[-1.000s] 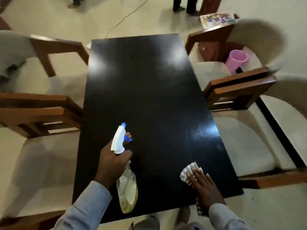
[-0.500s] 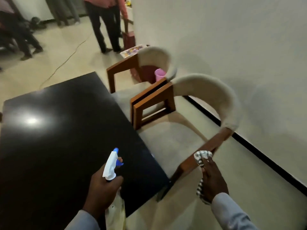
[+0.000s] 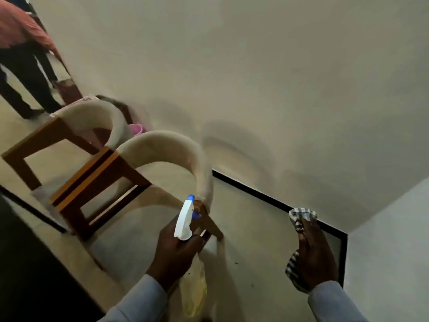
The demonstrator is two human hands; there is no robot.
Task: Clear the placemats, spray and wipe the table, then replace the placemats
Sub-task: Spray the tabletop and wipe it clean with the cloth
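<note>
Two wooden armchairs with curved cream padded backs, the near one (image 3: 162,147) and the far one (image 3: 97,112), sit side by side by a plain beige wall (image 3: 255,66). There's a pink bucket (image 3: 135,129) tucked behind them, and a bystander (image 3: 21,54) in dark trousers at far left.

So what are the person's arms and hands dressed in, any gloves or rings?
Both hands are bare, with no gloves. The left hand and right hand each come out of a long, light grey-blue sleeve that ends at the wrist. A thin dark band may circle one left finger, but blur makes that uncertain.
</note>
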